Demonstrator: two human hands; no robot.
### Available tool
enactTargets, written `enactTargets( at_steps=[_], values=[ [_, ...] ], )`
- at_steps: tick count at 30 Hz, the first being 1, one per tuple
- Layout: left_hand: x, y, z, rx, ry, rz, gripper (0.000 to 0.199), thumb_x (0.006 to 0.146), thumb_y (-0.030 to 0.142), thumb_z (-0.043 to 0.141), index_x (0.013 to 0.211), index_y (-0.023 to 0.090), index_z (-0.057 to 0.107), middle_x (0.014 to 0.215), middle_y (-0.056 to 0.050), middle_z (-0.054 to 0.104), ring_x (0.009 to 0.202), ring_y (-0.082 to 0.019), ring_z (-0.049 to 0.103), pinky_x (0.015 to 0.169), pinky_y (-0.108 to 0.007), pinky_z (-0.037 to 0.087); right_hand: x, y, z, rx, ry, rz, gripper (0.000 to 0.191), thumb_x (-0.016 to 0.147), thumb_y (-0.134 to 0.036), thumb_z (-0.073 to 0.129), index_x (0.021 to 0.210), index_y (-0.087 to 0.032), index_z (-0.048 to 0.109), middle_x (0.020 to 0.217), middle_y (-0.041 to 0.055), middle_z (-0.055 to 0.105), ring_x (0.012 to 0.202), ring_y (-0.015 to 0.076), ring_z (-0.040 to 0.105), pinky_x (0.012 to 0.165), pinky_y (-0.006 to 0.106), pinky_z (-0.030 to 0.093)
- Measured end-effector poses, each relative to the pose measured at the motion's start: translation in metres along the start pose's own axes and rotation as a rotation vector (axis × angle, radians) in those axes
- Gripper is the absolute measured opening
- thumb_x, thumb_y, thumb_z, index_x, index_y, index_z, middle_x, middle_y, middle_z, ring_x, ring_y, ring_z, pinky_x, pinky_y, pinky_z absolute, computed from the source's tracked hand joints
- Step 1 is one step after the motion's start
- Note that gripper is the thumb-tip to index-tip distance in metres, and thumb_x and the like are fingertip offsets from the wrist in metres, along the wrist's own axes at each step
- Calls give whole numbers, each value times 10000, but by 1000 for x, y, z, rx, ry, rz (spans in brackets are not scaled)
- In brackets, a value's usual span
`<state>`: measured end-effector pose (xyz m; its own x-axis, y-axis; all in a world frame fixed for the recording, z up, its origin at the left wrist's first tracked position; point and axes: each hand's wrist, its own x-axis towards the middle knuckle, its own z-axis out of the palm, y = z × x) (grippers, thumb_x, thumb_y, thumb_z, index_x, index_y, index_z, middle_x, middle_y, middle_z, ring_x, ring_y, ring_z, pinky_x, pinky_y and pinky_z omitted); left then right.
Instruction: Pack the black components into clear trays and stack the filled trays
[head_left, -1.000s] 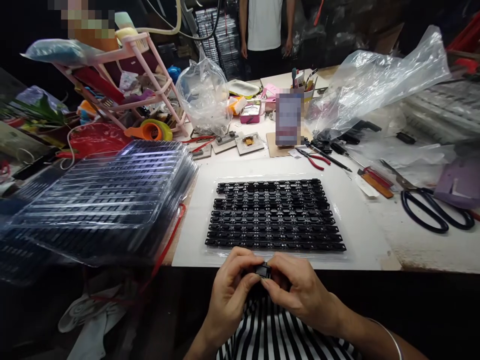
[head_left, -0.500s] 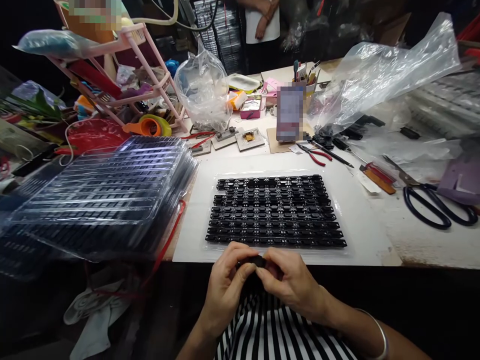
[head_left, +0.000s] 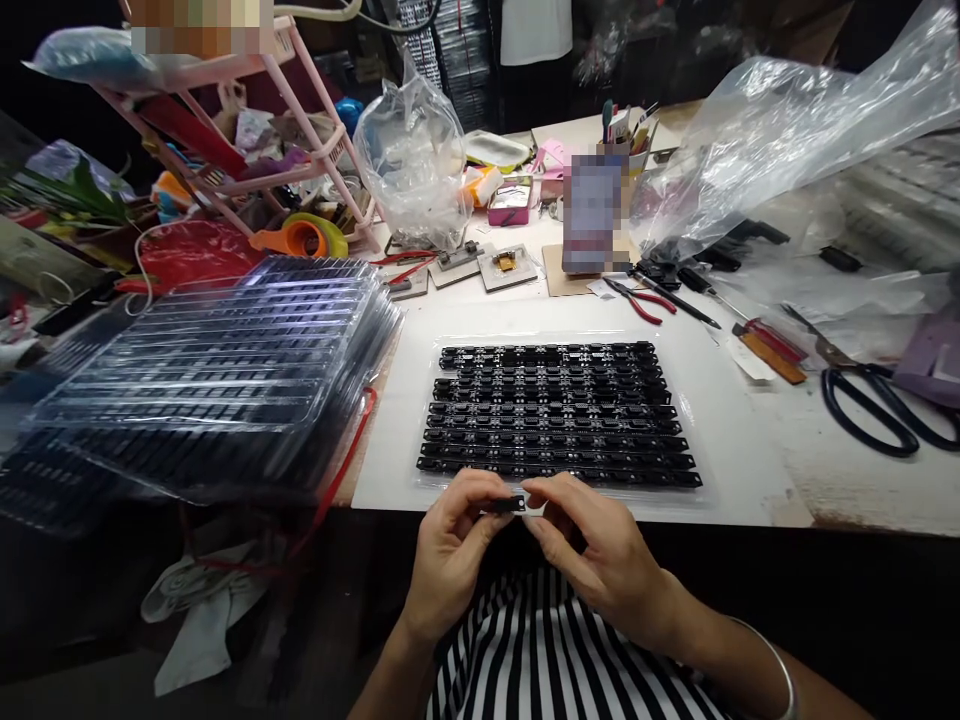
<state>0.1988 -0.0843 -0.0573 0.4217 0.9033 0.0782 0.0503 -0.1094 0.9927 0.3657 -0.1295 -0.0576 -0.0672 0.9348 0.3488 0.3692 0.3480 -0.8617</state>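
Observation:
My left hand [head_left: 454, 550] pinches a small black part [head_left: 507, 504] with a hole at its right end, just in front of the table edge. Beside that end, my right hand [head_left: 589, 545] has its thumb and forefinger apart, with nothing seen between them. Beyond both hands, a clear plastic tray [head_left: 705, 470] lies on a white sheet [head_left: 750, 450]. Rows of black parts [head_left: 555, 410] fill most of it, and the second row has a gap at its left end.
Stacked clear trays [head_left: 217, 350] stand at the left beside a pink rack [head_left: 319, 150]. Pliers [head_left: 645, 305], a screwdriver [head_left: 776, 340] and scissors [head_left: 870, 405] lie to the right. A phone [head_left: 592, 215] and plastic bags [head_left: 412, 160] are at the back.
The fingertips of my right hand have parted and moved slightly off the small black part, whose right end now shows. My left hand still holds it. The view has shifted a little.

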Motion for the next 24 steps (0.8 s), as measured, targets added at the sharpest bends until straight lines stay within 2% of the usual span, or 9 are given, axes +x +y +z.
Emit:
enactTargets(
  at_steps=[3, 5, 10, 17, 19, 21, 24],
  values=[
    [-1, 0, 3, -33, -11, -18, 145, 861, 134, 557, 926, 245, 626, 915, 2, 595, 898, -142, 569, 814, -268, 451, 0, -2, 1, -46, 14, -101, 201, 885, -97, 485, 1060, -165, 555, 860, 48, 602, 750, 138, 559, 663, 254, 464],
    [-2, -1, 5, -32, 1, -3, 149, 857, 129, 560, 926, 245, 623, 910, 6, 604, 895, -139, 574, 810, -261, 457, 1, -2, 2, -88, 17, -127, 166, 876, -83, 484, 1004, -158, 560, 810, 46, 598, 731, 145, 557, 644, 259, 463],
    [-6, -4, 7, 22, 5, 39, 153, 852, 117, 559, 923, 239, 618, 874, 13, 617, 850, -130, 587, 778, -248, 469, 3, 0, 4, -143, 4, -145, 129, 870, -79, 471, 936, -157, 550, 749, 39, 586, 661, 142, 538, 596, 259, 451],
    [-7, -6, 5, 57, -56, 84, 127, 846, 110, 555, 889, 201, 632, 826, -14, 639, 787, -151, 600, 734, -280, 482, 1, 2, 3, -142, -29, -162, 103, 846, -96, 472, 833, -178, 533, 660, 19, 569, 575, 129, 508, 544, 256, 421],
    [-7, -6, 5, 61, -41, 63, 113, 841, 120, 565, 877, 197, 639, 811, -15, 642, 771, -150, 601, 723, -277, 486, 1, 3, 4, -142, -32, -127, 113, 836, -102, 461, 810, -189, 528, 642, 6, 552, 555, 121, 490, 527, 252, 406],
    [-8, -7, 7, 47, -1, 2, 114, 831, 137, 589, 897, 205, 651, 828, -13, 657, 768, -144, 609, 705, -259, 495, 2, 4, 4, -90, -43, -25, 98, 830, -128, 469, 785, -193, 528, 632, -6, 537, 542, 112, 477, 512, 245, 395],
    [-12, -6, 8, -53, 49, -137, 190, 799, 170, 643, 979, 228, 659, 867, -5, 684, 711, -125, 623, 632, -227, 516, 7, 3, 1, 161, -144, 286, 115, 861, -235, 494, 770, -185, 544, 639, -9, 552, 540, 102, 506, 498, 227, 411]
  ],
)
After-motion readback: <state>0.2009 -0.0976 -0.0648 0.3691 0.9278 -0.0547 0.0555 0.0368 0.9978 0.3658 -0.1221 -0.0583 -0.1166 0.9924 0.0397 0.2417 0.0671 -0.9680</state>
